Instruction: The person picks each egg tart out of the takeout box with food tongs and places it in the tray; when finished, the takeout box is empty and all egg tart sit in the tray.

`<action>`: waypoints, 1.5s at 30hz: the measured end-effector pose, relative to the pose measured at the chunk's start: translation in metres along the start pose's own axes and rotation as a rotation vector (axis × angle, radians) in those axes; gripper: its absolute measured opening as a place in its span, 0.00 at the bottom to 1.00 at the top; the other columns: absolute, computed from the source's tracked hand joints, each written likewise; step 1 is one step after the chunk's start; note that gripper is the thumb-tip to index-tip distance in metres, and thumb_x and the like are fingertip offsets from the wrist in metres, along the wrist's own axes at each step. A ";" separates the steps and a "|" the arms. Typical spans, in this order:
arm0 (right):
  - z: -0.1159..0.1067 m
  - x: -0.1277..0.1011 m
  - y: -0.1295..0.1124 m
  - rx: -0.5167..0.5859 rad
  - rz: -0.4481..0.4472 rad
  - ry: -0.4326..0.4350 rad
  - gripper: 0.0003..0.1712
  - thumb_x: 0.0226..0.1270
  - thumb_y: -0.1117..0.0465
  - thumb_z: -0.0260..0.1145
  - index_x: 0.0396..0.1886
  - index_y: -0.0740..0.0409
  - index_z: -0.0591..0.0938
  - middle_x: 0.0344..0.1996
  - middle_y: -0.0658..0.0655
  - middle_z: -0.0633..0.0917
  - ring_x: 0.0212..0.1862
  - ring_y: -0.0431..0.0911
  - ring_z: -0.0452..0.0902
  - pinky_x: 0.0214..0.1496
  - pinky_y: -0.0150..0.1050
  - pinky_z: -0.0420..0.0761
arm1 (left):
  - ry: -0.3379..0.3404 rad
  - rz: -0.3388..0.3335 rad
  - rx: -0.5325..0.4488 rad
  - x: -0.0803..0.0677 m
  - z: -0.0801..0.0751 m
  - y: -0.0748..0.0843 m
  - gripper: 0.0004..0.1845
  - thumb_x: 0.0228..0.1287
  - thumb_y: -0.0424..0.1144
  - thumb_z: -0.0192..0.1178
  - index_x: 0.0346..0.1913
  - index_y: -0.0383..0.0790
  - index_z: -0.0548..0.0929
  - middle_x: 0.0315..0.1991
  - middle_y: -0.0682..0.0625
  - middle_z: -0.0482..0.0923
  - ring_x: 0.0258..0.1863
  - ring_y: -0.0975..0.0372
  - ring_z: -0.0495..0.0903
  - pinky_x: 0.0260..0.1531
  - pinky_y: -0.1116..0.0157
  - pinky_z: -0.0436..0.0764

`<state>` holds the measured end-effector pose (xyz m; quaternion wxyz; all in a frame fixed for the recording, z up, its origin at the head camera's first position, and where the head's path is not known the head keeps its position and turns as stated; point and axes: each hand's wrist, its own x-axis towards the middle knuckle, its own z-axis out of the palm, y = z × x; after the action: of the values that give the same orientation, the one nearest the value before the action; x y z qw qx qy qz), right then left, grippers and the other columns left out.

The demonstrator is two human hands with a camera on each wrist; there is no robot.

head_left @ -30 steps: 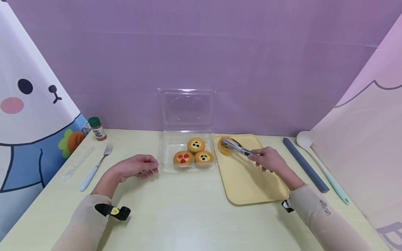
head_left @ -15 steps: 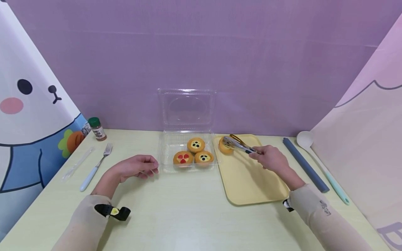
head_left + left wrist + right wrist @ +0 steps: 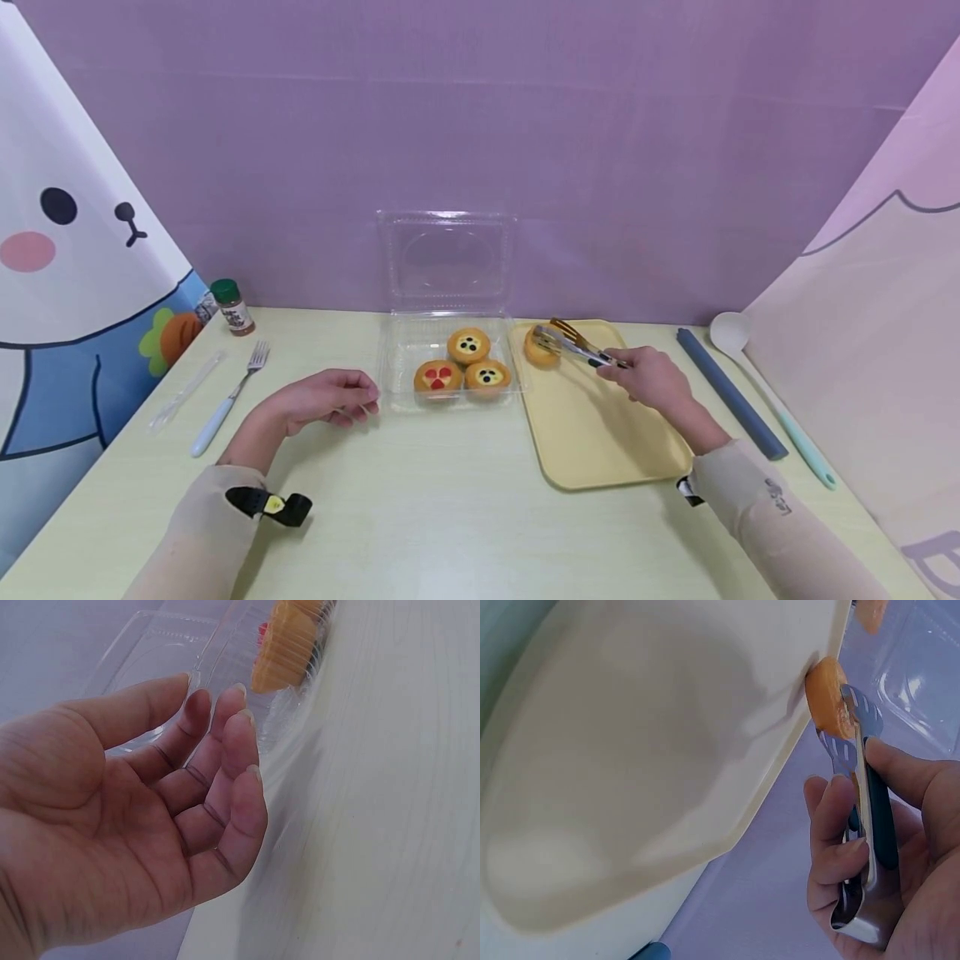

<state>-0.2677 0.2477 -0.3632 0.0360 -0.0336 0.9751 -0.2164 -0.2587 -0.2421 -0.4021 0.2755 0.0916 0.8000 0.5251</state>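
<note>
My right hand (image 3: 651,379) grips a pair of metal tongs (image 3: 581,350) with dark handle grips. Their slotted tips stand apart at an egg tart (image 3: 538,350) in the back left corner of the yellow tray (image 3: 592,450); one tip overlaps the tart's top in the right wrist view. My left hand (image 3: 330,400) hangs loosely curled with nothing in it, fingertips right by the left side of a clear plastic container (image 3: 408,354). Inside that container sit a tart with red topping (image 3: 437,377) and two with dark dots, one behind (image 3: 468,343) and one at right (image 3: 487,377).
The container's lid (image 3: 450,258) stands raised at the back. At left are a fork (image 3: 231,402), a wrapped clear plastic utensil (image 3: 186,392) and a green-capped jar (image 3: 234,308). A blue-grey bar (image 3: 729,393) and a white-headed spoon (image 3: 772,400) lie right of the tray.
The tongs' tips have spread apart over the tart, and my right hand has turned and shifted slightly right. The left hand and the container have stayed put.
</note>
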 end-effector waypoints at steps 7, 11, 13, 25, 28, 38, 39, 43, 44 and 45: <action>-0.001 -0.001 0.001 -0.013 0.011 0.015 0.35 0.69 0.43 0.63 0.69 0.56 0.75 0.21 0.56 0.84 0.21 0.42 0.78 0.22 0.39 0.67 | -0.001 0.000 0.002 -0.001 0.000 0.000 0.19 0.75 0.44 0.55 0.54 0.30 0.75 0.44 0.48 0.82 0.43 0.56 0.79 0.46 0.60 0.80; -0.001 -0.001 0.003 -0.022 0.012 0.017 0.34 0.69 0.44 0.63 0.69 0.55 0.75 0.21 0.56 0.85 0.22 0.43 0.80 0.21 0.39 0.67 | 0.001 0.000 0.004 -0.001 -0.001 0.000 0.19 0.75 0.45 0.55 0.54 0.30 0.75 0.43 0.48 0.82 0.43 0.56 0.79 0.46 0.60 0.80; -0.001 -0.001 0.002 -0.021 0.015 0.015 0.34 0.70 0.43 0.63 0.69 0.55 0.75 0.21 0.57 0.85 0.23 0.45 0.81 0.21 0.39 0.67 | 0.002 -0.002 0.003 -0.001 -0.001 0.000 0.19 0.75 0.45 0.55 0.55 0.30 0.75 0.43 0.48 0.82 0.43 0.56 0.79 0.46 0.60 0.80; 0.004 -0.001 0.001 -0.007 0.024 0.005 0.34 0.70 0.42 0.62 0.69 0.55 0.75 0.20 0.57 0.84 0.26 0.49 0.84 0.22 0.40 0.67 | -0.002 -0.004 -0.001 0.000 -0.001 -0.001 0.19 0.75 0.45 0.56 0.54 0.30 0.75 0.44 0.48 0.82 0.43 0.56 0.79 0.46 0.60 0.80; 0.005 -0.002 0.000 0.001 0.017 0.005 0.34 0.70 0.42 0.62 0.69 0.55 0.75 0.19 0.57 0.83 0.26 0.50 0.84 0.22 0.40 0.67 | -0.002 -0.005 0.002 0.000 -0.001 0.000 0.19 0.75 0.45 0.56 0.54 0.30 0.75 0.44 0.48 0.82 0.43 0.56 0.79 0.46 0.60 0.80; 0.006 -0.001 -0.002 -0.048 0.019 0.023 0.35 0.69 0.41 0.62 0.70 0.54 0.75 0.18 0.53 0.83 0.21 0.44 0.77 0.20 0.39 0.66 | 0.000 -0.009 0.004 0.000 -0.001 0.000 0.19 0.75 0.44 0.55 0.55 0.30 0.75 0.44 0.48 0.82 0.43 0.57 0.79 0.46 0.60 0.80; 0.006 -0.001 -0.002 -0.054 0.017 0.027 0.35 0.69 0.41 0.62 0.70 0.54 0.75 0.18 0.52 0.82 0.21 0.43 0.76 0.20 0.39 0.66 | 0.001 -0.009 0.005 0.000 -0.001 0.000 0.19 0.76 0.43 0.55 0.55 0.30 0.75 0.44 0.48 0.82 0.43 0.57 0.79 0.46 0.60 0.80; 0.007 -0.002 -0.001 -0.059 0.018 0.036 0.35 0.69 0.42 0.62 0.70 0.54 0.75 0.15 0.50 0.81 0.19 0.42 0.73 0.19 0.39 0.64 | 0.001 -0.007 0.006 -0.001 -0.001 0.001 0.18 0.76 0.43 0.54 0.55 0.30 0.75 0.44 0.48 0.82 0.43 0.57 0.79 0.46 0.60 0.80; 0.007 -0.002 -0.001 -0.056 0.018 0.038 0.34 0.69 0.42 0.62 0.69 0.55 0.75 0.15 0.50 0.80 0.19 0.42 0.74 0.19 0.39 0.64 | 0.001 -0.007 0.006 -0.001 -0.001 0.001 0.18 0.76 0.43 0.54 0.55 0.30 0.75 0.44 0.48 0.82 0.43 0.56 0.79 0.46 0.60 0.80; 0.007 -0.002 -0.001 -0.054 0.016 0.040 0.34 0.69 0.42 0.63 0.69 0.55 0.75 0.14 0.49 0.80 0.19 0.42 0.74 0.19 0.39 0.64 | 0.000 -0.006 0.006 -0.001 -0.001 0.001 0.18 0.76 0.43 0.54 0.55 0.30 0.75 0.44 0.47 0.82 0.43 0.56 0.79 0.46 0.60 0.80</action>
<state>-0.2650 0.2446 -0.3690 0.0171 -0.0226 0.9813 -0.1905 -0.2587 -0.2428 -0.4009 0.2767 0.0898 0.8019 0.5218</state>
